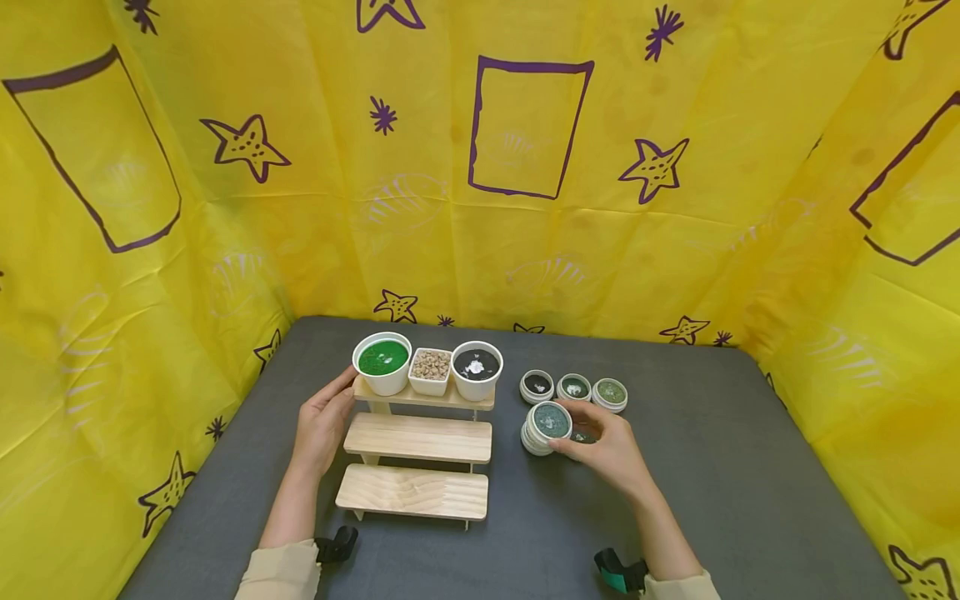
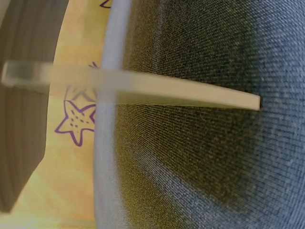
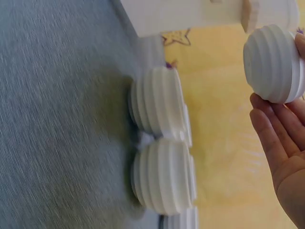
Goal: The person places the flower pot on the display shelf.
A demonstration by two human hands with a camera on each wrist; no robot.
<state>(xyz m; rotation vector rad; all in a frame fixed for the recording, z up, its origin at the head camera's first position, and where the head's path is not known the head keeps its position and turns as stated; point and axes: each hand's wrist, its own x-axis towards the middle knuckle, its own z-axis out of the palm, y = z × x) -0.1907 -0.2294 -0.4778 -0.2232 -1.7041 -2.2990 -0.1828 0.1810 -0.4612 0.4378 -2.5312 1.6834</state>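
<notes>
A three-tier wooden stand is on the dark table. My left hand grips the left end of its top shelf, beside a white bowl with green filling; the fingers are outside the left wrist view. A square white dish of tan granules and a white bowl with black filling share that shelf. My right hand pinches a ribbed white cup with grey-green filling, thumb and fingers around its sides. The held cup overlaps another cup below it in the head view.
Behind the right hand, small cups with dark, dark green and olive fillings form a row. One more cup is partly hidden by the hand. Yellow patterned cloth surrounds the table's back and sides.
</notes>
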